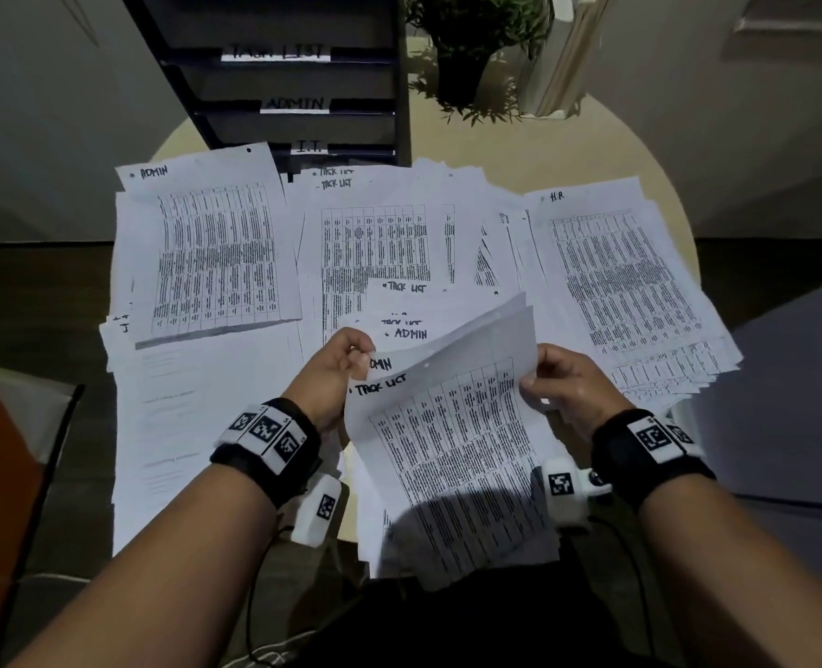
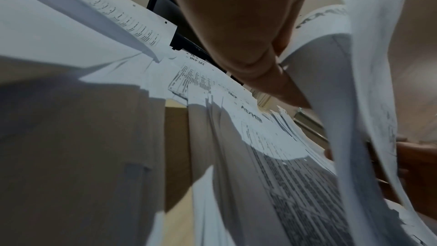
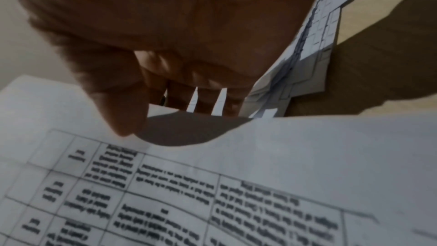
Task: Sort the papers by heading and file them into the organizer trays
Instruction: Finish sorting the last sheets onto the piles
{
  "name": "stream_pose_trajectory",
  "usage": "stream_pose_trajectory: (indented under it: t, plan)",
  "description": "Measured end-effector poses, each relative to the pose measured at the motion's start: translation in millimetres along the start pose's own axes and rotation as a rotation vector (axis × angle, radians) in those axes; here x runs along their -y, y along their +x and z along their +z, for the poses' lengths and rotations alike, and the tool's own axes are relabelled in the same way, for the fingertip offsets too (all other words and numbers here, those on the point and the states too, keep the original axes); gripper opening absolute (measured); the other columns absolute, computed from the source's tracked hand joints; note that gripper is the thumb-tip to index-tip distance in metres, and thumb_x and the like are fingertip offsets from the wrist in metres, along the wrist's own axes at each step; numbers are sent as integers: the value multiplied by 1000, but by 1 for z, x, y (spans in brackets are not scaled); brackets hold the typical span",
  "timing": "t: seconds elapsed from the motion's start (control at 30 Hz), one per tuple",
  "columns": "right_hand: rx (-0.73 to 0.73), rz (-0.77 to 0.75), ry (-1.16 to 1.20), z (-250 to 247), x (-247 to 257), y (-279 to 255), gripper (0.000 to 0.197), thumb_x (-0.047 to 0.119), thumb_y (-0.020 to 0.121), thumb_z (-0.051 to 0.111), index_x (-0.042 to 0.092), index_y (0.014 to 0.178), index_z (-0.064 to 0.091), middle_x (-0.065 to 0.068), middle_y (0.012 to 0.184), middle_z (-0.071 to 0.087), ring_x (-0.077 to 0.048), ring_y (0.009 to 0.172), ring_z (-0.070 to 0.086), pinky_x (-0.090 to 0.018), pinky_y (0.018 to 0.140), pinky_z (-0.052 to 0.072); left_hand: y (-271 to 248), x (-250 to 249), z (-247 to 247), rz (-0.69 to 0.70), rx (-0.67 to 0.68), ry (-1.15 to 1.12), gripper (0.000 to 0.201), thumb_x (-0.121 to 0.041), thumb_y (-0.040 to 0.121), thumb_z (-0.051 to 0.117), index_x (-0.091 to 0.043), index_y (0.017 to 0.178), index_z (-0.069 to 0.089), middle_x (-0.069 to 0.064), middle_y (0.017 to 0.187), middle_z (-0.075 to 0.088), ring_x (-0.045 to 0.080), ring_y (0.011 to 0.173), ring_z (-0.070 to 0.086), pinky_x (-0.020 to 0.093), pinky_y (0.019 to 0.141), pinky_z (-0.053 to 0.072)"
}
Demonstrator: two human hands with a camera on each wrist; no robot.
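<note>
A: What are the papers like?
B: Thin white sheets printed with dense black tables and hand-lettered headings. At centre frame a sheet headed TASK LIST (image 1: 452,455) bows upward, punched holes along its top.
A: And the hands?
B: The left hand (image 1: 339,373) pinches its upper left corner, fingers curled. The right hand (image 1: 570,385) clamps the right edge, thumb (image 3: 123,100) on top, fingers beneath.
A: Where do the others lie?
B: An ADMIN pile (image 1: 211,253) at left, an H.R. pile (image 1: 626,286) at right, fanned loosely over a round pale table (image 1: 568,151).
A: The trays?
B: The dark organizer (image 1: 293,79) stands at upper centre, shelves labelled TASK LIST, ADMIN, I.T.
</note>
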State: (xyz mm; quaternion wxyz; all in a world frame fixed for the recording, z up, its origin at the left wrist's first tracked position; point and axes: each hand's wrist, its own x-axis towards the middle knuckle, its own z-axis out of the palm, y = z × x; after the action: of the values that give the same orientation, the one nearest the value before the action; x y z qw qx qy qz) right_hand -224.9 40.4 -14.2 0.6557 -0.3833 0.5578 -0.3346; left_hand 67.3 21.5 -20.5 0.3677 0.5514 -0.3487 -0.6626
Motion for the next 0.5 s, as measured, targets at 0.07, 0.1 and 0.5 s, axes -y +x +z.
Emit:
stream_pose_trajectory:
  t: [0.07, 0.1, 0.5]
  plan:
    - [-40, 6, 30, 2, 0, -3, 24, -26, 86, 42, -3, 85, 50, 5, 54, 60, 0, 46, 53, -11, 47, 41, 4, 1, 2, -30, -46, 22, 24, -2, 102, 43, -16, 86, 53, 0, 67, 52, 13, 55, 51, 19, 49, 45]
    - [-70, 10, 35, 2, -1, -4, 24, -25, 86, 44, -2, 83, 50, 5, 53, 60, 1, 47, 54, -10, 48, 42, 8, 5, 0, -8, -101, 126, 24, -6, 102, 45, -20, 86, 57, -2, 70, 57, 17, 62, 54, 23, 56, 49]
    - [-300, 105, -362, -15, -35, -8, 22, -10, 86, 56, 10, 76, 60, 0, 56, 48, -14, 51, 41, -23, 51, 36, 40, 18, -4, 107, -118, 1230, 69, -24, 82, 78, -18, 142, 45, 12, 134, 33, 31, 124, 43, 35, 107, 37]
